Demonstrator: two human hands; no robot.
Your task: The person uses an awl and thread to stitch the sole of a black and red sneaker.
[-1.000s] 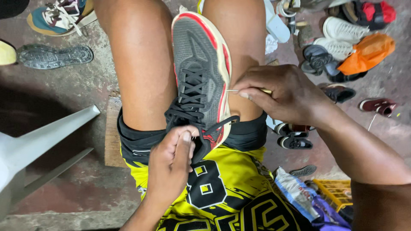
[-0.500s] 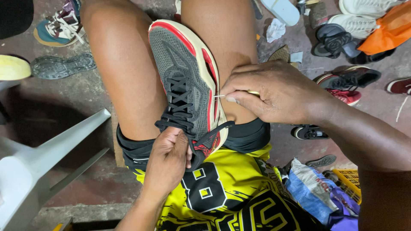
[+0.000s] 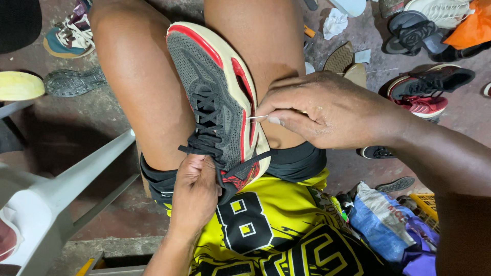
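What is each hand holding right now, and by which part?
Left hand grips the grey sneaker at its heel end. Right hand pinches a thin thread by the sole edge.

**Cluttered concrete floor around you**

Beneath you lies a stained, reddish-grey concrete floor (image 3: 66, 128). A pale plastic chair (image 3: 46, 204) stands at your left. Loose shoes (image 3: 427, 89) and sandals (image 3: 411, 33) are scattered at upper right, an orange bag (image 3: 473, 25) beside them, and a blue sack (image 3: 383, 220) lower right.

We look steeply down from one head-worn camera, close above our lap, facing the sneaker (image 3: 217, 107) held between our knees and the floor (image 3: 76, 128) beyond.
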